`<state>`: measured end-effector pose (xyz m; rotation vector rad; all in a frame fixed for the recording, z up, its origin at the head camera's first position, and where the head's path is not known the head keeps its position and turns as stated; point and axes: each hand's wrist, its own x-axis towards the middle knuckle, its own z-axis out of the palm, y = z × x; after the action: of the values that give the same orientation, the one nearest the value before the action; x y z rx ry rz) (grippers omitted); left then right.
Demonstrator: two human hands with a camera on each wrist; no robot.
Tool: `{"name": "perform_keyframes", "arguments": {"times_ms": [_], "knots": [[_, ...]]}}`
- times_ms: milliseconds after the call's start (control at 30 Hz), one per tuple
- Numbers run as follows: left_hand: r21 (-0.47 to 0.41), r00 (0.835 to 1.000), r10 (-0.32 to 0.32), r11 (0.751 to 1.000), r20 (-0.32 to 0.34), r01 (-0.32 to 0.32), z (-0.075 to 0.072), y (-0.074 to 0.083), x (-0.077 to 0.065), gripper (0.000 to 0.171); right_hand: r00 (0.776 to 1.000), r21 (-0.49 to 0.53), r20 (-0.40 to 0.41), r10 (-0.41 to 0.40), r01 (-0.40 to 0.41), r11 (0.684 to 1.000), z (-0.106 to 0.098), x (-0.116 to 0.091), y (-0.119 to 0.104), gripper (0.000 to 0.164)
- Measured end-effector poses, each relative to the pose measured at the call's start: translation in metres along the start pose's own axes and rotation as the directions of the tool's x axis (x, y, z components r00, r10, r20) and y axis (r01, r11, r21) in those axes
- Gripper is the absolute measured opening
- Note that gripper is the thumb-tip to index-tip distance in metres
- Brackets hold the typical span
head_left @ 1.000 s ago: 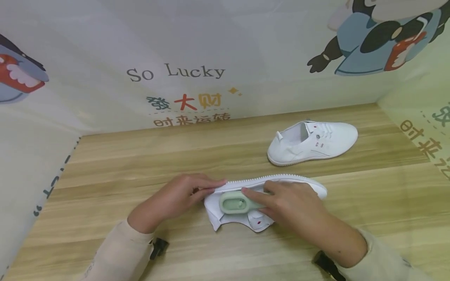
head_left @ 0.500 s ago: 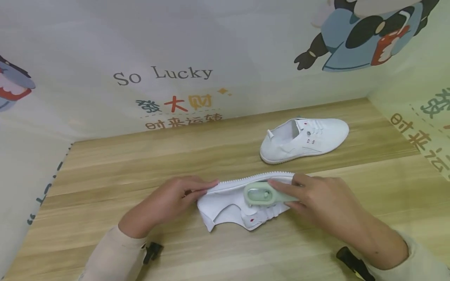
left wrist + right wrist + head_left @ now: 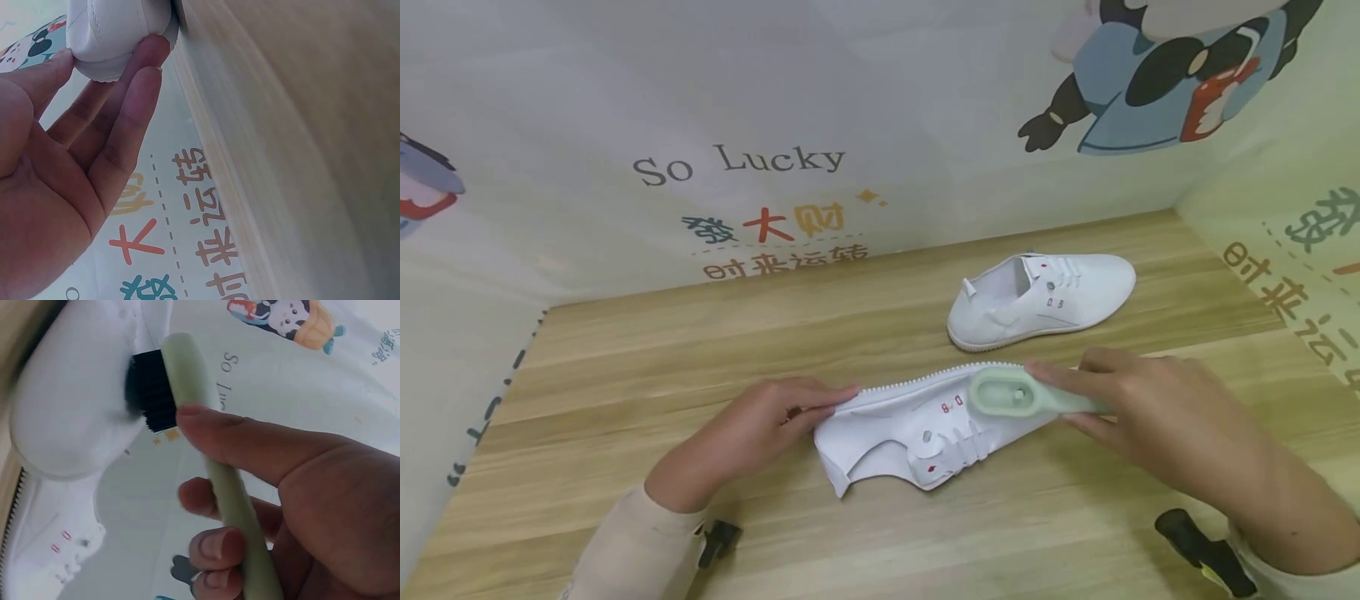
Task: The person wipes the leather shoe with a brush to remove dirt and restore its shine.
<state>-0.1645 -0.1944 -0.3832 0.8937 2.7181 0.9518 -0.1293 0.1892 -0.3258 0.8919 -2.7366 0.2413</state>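
A white lace-up shoe (image 3: 868, 425) lies on its side on the wooden table, its ridged sole edge facing away and its opening facing me. At the heel end, my left hand (image 3: 760, 429) pinches it between thumb and fingers; the left wrist view shows the heel (image 3: 119, 37) in that grip. My right hand (image 3: 1157, 408) grips the handle of a pale green brush (image 3: 1048, 398). In the right wrist view, its dark bristles (image 3: 155, 390) are against the toe part of the shoe (image 3: 75, 394). The brush head covers part of the upper ahead of the laces.
Behind lies a second white shoe (image 3: 1041, 302), upright with its toe to the right. A printed cloth wall (image 3: 760, 100) encloses the wood-grain table (image 3: 700, 350) at the back and sides. Dark wrist mounts (image 3: 1202, 550) hang below the sleeves.
My right hand has slid the brush rightward along the upper, from near the opening toward the toe. Red letters and laces now show. My left hand keeps hold of the heel; the view shifted slightly.
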Motion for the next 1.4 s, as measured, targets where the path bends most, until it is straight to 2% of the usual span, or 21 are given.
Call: {"name": "perform_keyframes", "arguments": {"times_ms": [133,300,533,733,900,1033,1233,1400], "knots": [[0.0,1.0,0.004,1.0,0.004,-0.004,0.0,0.0,0.0,0.04,0.999,-0.006,0.039,-0.032,0.032,0.999,0.009,0.007,-0.008,0.057],[0.005,1.0,0.013,1.0,0.004,-0.013,0.0,0.002,0.003,0.039,0.991,-0.015,-0.02,-0.132,0.131,0.991,0.027,0.018,-0.02,0.058],[0.0,0.999,0.023,1.0,0.036,-0.023,0.0,0.006,0.008,0.041,0.981,-0.021,-0.037,-0.191,0.191,0.981,0.048,0.032,-0.04,0.054],[0.014,0.998,0.039,0.999,0.045,-0.039,-0.001,0.007,0.01,0.041,0.965,-0.022,-0.083,-0.249,0.248,0.969,0.064,0.05,-0.063,0.051],[0.024,0.998,0.042,0.999,0.047,-0.043,-0.001,0.006,0.01,0.04,0.97,-0.007,-0.069,-0.233,0.233,0.972,0.069,0.055,-0.074,0.054],[0.011,0.998,0.034,0.999,0.043,-0.035,-0.001,0.005,0.008,0.04,0.976,-0.005,-0.051,-0.214,0.214,0.977,0.066,0.053,-0.073,0.054],[0.001,0.999,0.029,1.0,0.036,-0.029,0.001,0.002,0.003,0.04,0.989,0.01,0.022,-0.146,0.146,0.989,0.054,0.038,-0.057,0.057],[0.012,1.0,0.025,1.0,0.019,-0.025,-0.001,0.001,-0.003,0.041,0.994,-0.007,-0.007,-0.11,0.11,0.994,0.044,0.025,-0.039,0.056]]}}
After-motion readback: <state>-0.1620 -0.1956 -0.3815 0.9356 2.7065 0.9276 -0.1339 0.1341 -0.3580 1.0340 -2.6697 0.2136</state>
